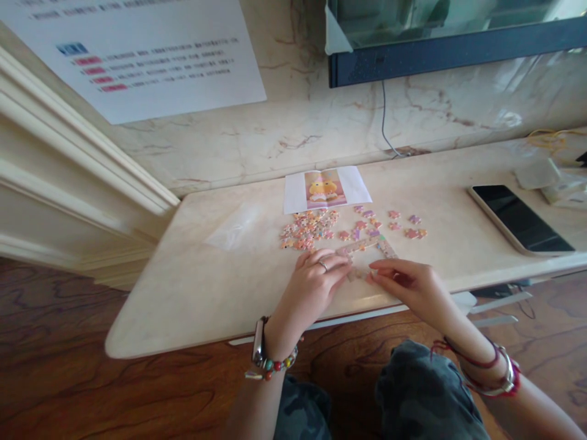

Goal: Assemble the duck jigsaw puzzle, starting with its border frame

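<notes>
A small rectangular puzzle border (362, 245) lies near the table's front edge, with a pale middle. My left hand (322, 273), a ring on one finger, rests over its left side, fingers extended close together and partly covering it. At its lower right, my right hand (413, 282) pinches a small puzzle piece (370, 278), mostly hidden by the fingertips. A heap of pink and orange puzzle pieces (308, 228) sits just beyond my left hand. Several loose pieces (361, 225) are spread behind and to the right of the border.
A paper with a picture of a yellow figure (324, 188) lies at the back against the wall. To the left is a clear plastic bag (235, 226). A phone (518, 219) lies on the right of the marble table (183, 275). A dark-framed screen (458, 52) hangs above.
</notes>
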`<state>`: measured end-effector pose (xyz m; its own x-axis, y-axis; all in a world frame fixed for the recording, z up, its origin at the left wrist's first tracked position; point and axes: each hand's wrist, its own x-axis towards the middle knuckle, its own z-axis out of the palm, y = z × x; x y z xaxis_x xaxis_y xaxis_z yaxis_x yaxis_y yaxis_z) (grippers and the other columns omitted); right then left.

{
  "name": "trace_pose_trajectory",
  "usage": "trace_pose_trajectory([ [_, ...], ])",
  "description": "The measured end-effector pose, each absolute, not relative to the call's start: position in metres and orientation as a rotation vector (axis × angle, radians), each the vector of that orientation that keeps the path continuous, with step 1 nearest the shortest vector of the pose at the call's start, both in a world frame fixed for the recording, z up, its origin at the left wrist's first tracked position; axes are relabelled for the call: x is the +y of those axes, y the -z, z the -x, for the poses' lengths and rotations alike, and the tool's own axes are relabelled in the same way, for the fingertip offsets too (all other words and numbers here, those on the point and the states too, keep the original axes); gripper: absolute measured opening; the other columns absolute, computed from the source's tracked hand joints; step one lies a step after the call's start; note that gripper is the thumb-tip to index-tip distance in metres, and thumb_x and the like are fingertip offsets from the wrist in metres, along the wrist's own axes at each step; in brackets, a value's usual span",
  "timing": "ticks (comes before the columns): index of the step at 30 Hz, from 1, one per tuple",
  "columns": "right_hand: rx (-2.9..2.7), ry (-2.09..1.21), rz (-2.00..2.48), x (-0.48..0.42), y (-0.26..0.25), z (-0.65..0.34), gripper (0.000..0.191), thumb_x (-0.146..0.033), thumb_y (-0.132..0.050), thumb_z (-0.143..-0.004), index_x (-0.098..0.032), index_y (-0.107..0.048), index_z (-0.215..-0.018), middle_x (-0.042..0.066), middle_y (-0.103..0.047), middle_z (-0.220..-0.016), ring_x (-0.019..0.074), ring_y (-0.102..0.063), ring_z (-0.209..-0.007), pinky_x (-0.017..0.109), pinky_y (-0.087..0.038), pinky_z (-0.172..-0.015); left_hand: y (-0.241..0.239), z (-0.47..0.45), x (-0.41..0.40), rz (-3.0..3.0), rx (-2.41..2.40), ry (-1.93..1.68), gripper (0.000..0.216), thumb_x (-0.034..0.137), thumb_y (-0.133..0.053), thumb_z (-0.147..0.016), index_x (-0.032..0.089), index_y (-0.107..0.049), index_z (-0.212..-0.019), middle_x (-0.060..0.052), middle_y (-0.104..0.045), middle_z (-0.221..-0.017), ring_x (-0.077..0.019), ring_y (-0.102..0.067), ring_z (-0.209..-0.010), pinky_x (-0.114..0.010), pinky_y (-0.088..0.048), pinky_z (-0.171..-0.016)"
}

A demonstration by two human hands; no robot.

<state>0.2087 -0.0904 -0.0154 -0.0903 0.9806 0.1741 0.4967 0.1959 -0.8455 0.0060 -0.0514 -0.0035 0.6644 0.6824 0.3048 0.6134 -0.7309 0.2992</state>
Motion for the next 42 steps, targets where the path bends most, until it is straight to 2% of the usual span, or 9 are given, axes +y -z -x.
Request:
trace_pose_trajectory([
  [8, -1.838, -0.810, 1.422, -0.078, 0.010, -0.206, 0.017, -0.032, -0.057, -0.076, -0.018, -0.064, -0.080, 0.004, -0.069, -0.073, 0.0142, -0.063, -0.066, 0.022, -0.048, -0.056, 0.010, -0.008, -0.052, -2.745, 1.187, -0.569, 0.028, 0.022, -0.042, -0.089, 0.029, -0.055, -0.112, 0.000, -0.058, -0.117, -0.0189, -0.041, -0.117, -0.041, -0.028, -0.096],
  [13, -1.964, -0.639, 1.390, -0.077, 0.008, -0.199, 0.015, -0.029, -0.055, -0.079, -0.019, -0.066, -0.077, 0.002, -0.067, -0.068, 0.0114, -0.059, -0.057, 0.021, -0.045, -0.054, 0.011, -0.008, -0.050, -2.765, 1.180, -0.557, 0.029, 0.020, -0.043, -0.088, 0.028, -0.053, -0.114, -0.001, -0.057, -0.119, -0.0198, -0.040, -0.119, -0.042, -0.028, -0.096],
  [21, -2.082, -0.456, 1.324, -0.077, 0.013, -0.198, 0.016, -0.024, -0.052, -0.082, -0.017, -0.066, -0.077, 0.003, -0.062, -0.067, 0.0113, -0.056, -0.059, 0.021, -0.044, -0.056, 0.012, -0.002, -0.059, -2.781, 1.092, -0.613, 0.029, 0.019, -0.043, -0.088, 0.021, -0.053, -0.115, -0.005, -0.057, -0.117, -0.0193, -0.042, -0.116, -0.038, -0.033, -0.094],
  [27, -2.083, -0.365, 1.259, -0.080, 0.018, -0.201, 0.019, -0.020, -0.049, -0.084, -0.015, -0.066, -0.081, 0.007, -0.062, -0.074, 0.0124, -0.059, -0.065, 0.022, -0.047, -0.061, 0.011, -0.001, -0.066, -2.766, 1.034, -0.503, 0.031, 0.020, -0.043, -0.088, 0.027, -0.051, -0.117, -0.002, -0.055, -0.119, -0.0204, -0.040, -0.117, -0.040, -0.033, -0.094],
  [42, -2.201, -0.425, 1.198, -0.081, 0.010, -0.205, 0.022, -0.018, -0.042, -0.086, -0.016, -0.064, -0.086, 0.006, -0.060, -0.078, 0.0119, -0.058, -0.069, 0.023, -0.048, -0.063, 0.011, -0.005, -0.064, -2.739, 1.066, -0.535, 0.028, 0.021, -0.043, -0.088, 0.027, -0.055, -0.113, -0.002, -0.057, -0.116, -0.0199, -0.040, -0.116, -0.040, -0.033, -0.094],
])
